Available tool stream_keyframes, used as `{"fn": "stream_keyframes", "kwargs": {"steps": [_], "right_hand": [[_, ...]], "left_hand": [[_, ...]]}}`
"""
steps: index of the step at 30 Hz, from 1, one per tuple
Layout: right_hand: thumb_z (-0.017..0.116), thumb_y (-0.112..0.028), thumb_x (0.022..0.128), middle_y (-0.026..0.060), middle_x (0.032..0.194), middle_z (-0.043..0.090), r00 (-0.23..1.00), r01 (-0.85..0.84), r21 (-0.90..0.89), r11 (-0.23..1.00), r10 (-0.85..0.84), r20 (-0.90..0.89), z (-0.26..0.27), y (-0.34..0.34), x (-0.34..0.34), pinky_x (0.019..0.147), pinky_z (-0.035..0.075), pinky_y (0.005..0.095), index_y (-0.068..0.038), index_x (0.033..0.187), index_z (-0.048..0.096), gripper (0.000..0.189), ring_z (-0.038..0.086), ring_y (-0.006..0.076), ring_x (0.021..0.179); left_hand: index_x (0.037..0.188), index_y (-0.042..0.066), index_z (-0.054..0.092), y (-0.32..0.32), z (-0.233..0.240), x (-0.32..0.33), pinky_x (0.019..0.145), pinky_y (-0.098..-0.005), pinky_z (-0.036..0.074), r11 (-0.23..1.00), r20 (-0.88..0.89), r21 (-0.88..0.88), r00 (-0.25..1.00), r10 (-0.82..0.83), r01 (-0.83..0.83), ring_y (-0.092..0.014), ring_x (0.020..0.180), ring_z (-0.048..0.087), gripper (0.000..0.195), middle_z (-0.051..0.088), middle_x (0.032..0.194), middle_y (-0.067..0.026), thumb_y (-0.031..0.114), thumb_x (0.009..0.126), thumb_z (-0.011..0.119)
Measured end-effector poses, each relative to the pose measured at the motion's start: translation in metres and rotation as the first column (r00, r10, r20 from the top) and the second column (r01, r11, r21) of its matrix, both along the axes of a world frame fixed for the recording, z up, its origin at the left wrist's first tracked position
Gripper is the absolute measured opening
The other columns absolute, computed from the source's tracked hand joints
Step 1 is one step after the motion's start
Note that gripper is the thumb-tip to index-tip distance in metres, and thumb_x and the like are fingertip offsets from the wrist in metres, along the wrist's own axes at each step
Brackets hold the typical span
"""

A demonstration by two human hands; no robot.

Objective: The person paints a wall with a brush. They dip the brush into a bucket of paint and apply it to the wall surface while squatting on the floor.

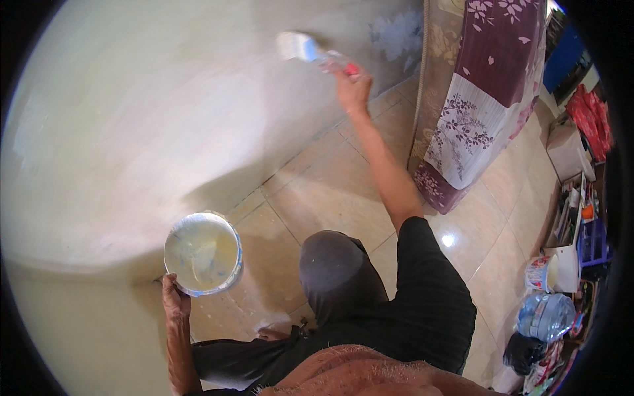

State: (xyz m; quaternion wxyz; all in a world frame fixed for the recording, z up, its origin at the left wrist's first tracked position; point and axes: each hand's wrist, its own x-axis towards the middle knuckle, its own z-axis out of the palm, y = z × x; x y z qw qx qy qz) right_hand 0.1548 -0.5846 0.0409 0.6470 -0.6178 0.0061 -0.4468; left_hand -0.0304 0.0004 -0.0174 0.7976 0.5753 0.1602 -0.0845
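Note:
My left hand (177,296) grips the rim of a round paint bucket (239,257) at lower left. Pale, creamy paint lies inside it, and blue smears mark its rim. My right hand (352,86), at upper centre, is closed around the handle of a paintbrush (300,46), blurred, with red on the handle and a blue ferrule. The pale bristles are at the light-coloured wall (198,109); whether they touch it I cannot tell. A patchy bluish-white area (396,33) shows on the wall to the right of the brush.
A mattress (433,79) with a patterned purple and white cover stands right of my right arm. Tiled floor (337,188) meets the wall's base. Along the far right are a clear plastic water bottle (547,317), a small white tub (540,273), a black bag (523,352) and boxes (567,148).

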Motion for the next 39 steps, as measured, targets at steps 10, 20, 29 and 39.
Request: {"fn": "stream_keyframes", "kwargs": {"steps": [10, 20, 29, 39], "right_hand": [[0.070, -0.014, 0.081, 0.0125, 0.090, 0.071, 0.843, 0.537, -0.029, 0.843, -0.538, -0.011, -0.007, -0.144, 0.031, 0.072, 0.051, 0.0312, 0.005, 0.103, 0.066, 0.029, 0.066, 0.0179, 0.077], [0.069, -0.010, 0.082, 0.0136, 0.091, 0.068, 0.998, 0.054, -0.172, 0.984, -0.047, 0.045, -0.012, 0.077, -0.017, 0.067, 0.051, 0.0307, 0.002, 0.102, 0.066, 0.023, 0.065, 0.0182, 0.079], [0.067, -0.007, 0.085, 0.0101, 0.091, 0.070, 0.968, -0.244, -0.085, 0.966, 0.249, 0.041, 0.003, 0.063, -0.019, 0.072, 0.052, 0.0266, 0.003, 0.108, 0.065, 0.025, 0.064, 0.0132, 0.081], [0.070, -0.019, 0.082, 0.0137, 0.087, 0.071, 0.783, 0.619, -0.031, 0.785, -0.620, -0.050, -0.021, -0.154, 0.043, 0.069, 0.051, 0.0337, -0.001, 0.103, 0.068, 0.028, 0.067, 0.0222, 0.076]], "left_hand": [[0.121, 0.000, 0.054, 0.010, -0.010, 0.002, 0.098, -0.0382, 0.044, 0.998, 0.049, -0.045, 0.998, -0.030, 0.032, -0.022, 0.110, 0.057, 0.045, 0.061, 0.118, -0.0085, 0.028, 0.085, 0.061], [0.118, 0.000, 0.056, 0.012, -0.014, 0.006, 0.097, -0.0369, 0.045, 0.999, 0.008, -0.041, 1.000, 0.018, -0.018, -0.022, 0.108, 0.058, 0.042, 0.062, 0.116, -0.0081, 0.027, 0.085, 0.060], [0.109, 0.005, 0.059, 0.004, -0.007, 0.008, 0.094, -0.0364, 0.045, 0.999, -0.015, -0.027, 0.999, 0.029, -0.029, -0.021, 0.103, 0.058, 0.034, 0.063, 0.110, -0.0058, 0.023, 0.081, 0.061], [0.118, 0.001, 0.055, 0.000, -0.011, 0.009, 0.095, -0.0379, 0.046, 0.997, 0.044, -0.079, 0.999, -0.014, 0.018, -0.022, 0.106, 0.058, 0.041, 0.062, 0.116, -0.0081, 0.026, 0.085, 0.060]]}}
